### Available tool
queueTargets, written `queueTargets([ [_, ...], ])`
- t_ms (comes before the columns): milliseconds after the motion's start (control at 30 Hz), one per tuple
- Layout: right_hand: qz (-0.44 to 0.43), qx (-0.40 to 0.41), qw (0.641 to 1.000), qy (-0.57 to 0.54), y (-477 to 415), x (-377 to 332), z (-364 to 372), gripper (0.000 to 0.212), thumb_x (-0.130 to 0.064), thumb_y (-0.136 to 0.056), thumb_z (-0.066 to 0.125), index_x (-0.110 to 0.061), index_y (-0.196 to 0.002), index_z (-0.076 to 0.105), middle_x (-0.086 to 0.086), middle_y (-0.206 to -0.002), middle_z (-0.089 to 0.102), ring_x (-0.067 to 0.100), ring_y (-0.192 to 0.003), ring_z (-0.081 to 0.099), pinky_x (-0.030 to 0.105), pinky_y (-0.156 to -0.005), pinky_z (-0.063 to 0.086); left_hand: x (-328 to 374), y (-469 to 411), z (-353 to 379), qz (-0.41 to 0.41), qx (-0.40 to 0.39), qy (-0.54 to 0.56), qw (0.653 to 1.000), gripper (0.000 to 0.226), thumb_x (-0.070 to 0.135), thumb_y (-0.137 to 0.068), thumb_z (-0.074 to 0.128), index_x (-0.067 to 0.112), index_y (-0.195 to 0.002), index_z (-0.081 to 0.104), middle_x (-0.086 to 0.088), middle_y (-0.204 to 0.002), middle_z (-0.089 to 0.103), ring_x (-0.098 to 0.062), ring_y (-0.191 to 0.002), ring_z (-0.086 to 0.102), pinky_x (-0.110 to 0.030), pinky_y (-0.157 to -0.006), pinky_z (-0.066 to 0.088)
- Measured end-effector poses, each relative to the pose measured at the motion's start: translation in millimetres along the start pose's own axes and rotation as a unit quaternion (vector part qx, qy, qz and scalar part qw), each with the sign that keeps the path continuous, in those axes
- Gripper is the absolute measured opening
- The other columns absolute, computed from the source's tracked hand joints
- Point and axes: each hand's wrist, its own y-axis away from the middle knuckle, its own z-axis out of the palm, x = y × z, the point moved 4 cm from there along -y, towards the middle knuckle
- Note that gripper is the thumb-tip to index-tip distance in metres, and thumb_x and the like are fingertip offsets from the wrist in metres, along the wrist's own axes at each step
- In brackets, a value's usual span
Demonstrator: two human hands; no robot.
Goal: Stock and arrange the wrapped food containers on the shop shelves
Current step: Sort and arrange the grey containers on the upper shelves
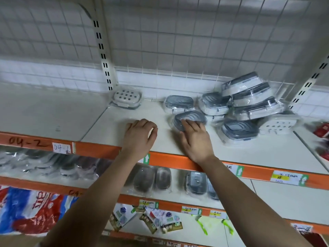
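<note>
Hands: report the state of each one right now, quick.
Left hand: open, fingers loosely curled, empty, resting on the shelf.
Right hand: open, fingers laid on a wrapped container, no grip round it.

Seven grey-lidded containers (239, 130) can be counted on the top shelf (106, 125), centre to right of the frame; the pile may hide more. Two white trays with holes (127, 97). Four lower containers (195, 182) below centre; the ones at lower left are too blurred to count.
</note>
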Motion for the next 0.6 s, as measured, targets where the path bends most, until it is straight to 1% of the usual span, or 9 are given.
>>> queueTargets([
  [67, 0.018, 0.036, 0.999, -0.003, 3.6, 2.2, -2.5, 0.045, -0.03, -0.097, 0.05, -0.012, -0.138, 0.052, 0.009, -0.131, 0.056, 0.032, -0.12, 0.044, 0.045, -0.101, 0.041, -4.9, -15.1, 7.3, 0.009, -0.011, 0.009, 1.0, 0.042, 0.038, -0.091, 0.033, 0.019, -0.099, 0.07, -0.001, -0.101, 0.067, -0.029, -0.096, 0.06, -0.039, -0.087, 0.038],
  [133, 0.055, 0.07, 0.996, -0.001, 7.0, 4.6, -4.3, 0.04, -0.034, -0.094, 0.053, -0.014, -0.128, 0.06, 0.009, -0.118, 0.058, 0.033, -0.111, 0.046, 0.046, -0.094, 0.042, -7.6, -32.0, 16.5, 0.018, -0.019, 0.025, 0.999, 0.029, 0.029, -0.094, 0.044, 0.018, -0.101, 0.069, -0.001, -0.103, 0.067, -0.029, -0.099, 0.059, -0.039, -0.089, 0.039],
  [200, 0.096, 0.084, 0.992, 0.001, 7.9, 6.2, -4.3, 0.039, -0.041, -0.09, 0.06, -0.015, -0.119, 0.064, 0.009, -0.113, 0.056, 0.032, -0.109, 0.043, 0.045, -0.09, 0.041, -6.4, -47.7, 26.7, 0.028, -0.024, 0.045, 0.998, 0.02, 0.023, -0.096, 0.051, 0.016, -0.104, 0.069, -0.002, -0.106, 0.066, -0.029, -0.102, 0.058, -0.039, -0.09, 0.038],
  [233, 0.111, 0.088, 0.99, 0.007, 8.0, 7.5, -3.5, 0.041, -0.045, -0.088, 0.063, -0.015, -0.115, 0.065, 0.008, -0.112, 0.056, 0.031, -0.109, 0.042, 0.045, -0.089, 0.041, -4.6, -56.1, 32.4, 0.034, -0.029, 0.053, 0.998, 0.02, 0.022, -0.096, 0.053, 0.016, -0.107, 0.068, -0.003, -0.108, 0.066, -0.029, -0.104, 0.058, -0.039, -0.092, 0.038],
  [333, 0.132, 0.104, 0.986, 0.016, 9.3, 9.8, -2.3, 0.045, -0.054, -0.079, 0.069, -0.016, -0.103, 0.062, 0.007, -0.108, 0.054, 0.03, -0.107, 0.043, 0.044, -0.087, 0.04, 3.4, -81.1, 51.6, 0.054, -0.051, 0.057, 0.996, 0.031, 0.02, -0.097, 0.05, 0.013, -0.124, 0.062, -0.008, -0.127, 0.059, -0.031, -0.116, 0.053, -0.041, -0.099, 0.037],
  [433, 0.139, 0.108, 0.984, 0.017, 9.6, 10.2, -1.7, 0.047, -0.055, -0.077, 0.068, -0.015, -0.098, 0.059, 0.008, -0.107, 0.053, 0.031, -0.107, 0.044, 0.045, -0.087, 0.04, 11.2, -103.4, 71.2, 0.06, -0.079, 0.056, 0.994, 0.044, 0.017, -0.099, 0.045, 0.013, -0.142, 0.045, -0.009, -0.152, 0.039, -0.028, -0.136, 0.038, -0.041, -0.11, 0.032],
  [500, 0.138, 0.109, 0.984, 0.02, 8.9, 9.4, -2.1, 0.046, -0.055, -0.078, 0.066, -0.014, -0.099, 0.059, 0.008, -0.107, 0.054, 0.031, -0.108, 0.045, 0.044, -0.087, 0.041, 14.4, -111.7, 85.1, 0.069, -0.106, 0.046, 0.991, 0.049, 0.016, -0.1, 0.039, 0.014, -0.149, 0.035, -0.007, -0.158, 0.028, -0.024, -0.146, 0.024, -0.038, -0.115, 0.025],
  [567, 0.137, 0.116, 0.983, 0.021, 9.6, 8.8, -3.3, 0.045, -0.053, -0.081, 0.066, -0.013, -0.1, 0.059, 0.008, -0.106, 0.055, 0.031, -0.107, 0.045, 0.044, -0.086, 0.041, 15.5, -114.2, 95.6, 0.079, -0.121, 0.033, 0.989, 0.05, 0.016, -0.101, 0.037, 0.015, -0.151, 0.03, -0.005, -0.159, 0.026, -0.022, -0.149, 0.016, -0.036, -0.118, 0.02],
  [600, 0.137, 0.121, 0.983, 0.02, 10.3, 8.8, -3.5, 0.044, -0.052, -0.082, 0.066, -0.013, -0.101, 0.059, 0.008, -0.106, 0.055, 0.031, -0.107, 0.045, 0.044, -0.086, 0.041, 15.0, -113.7, 98.0, 0.077, -0.119, 0.032, 0.989, 0.05, 0.016, -0.101, 0.037, 0.015, -0.151, 0.031, -0.005, -0.158, 0.028, -0.022, -0.149, 0.015, -0.036, -0.118, 0.02],
])
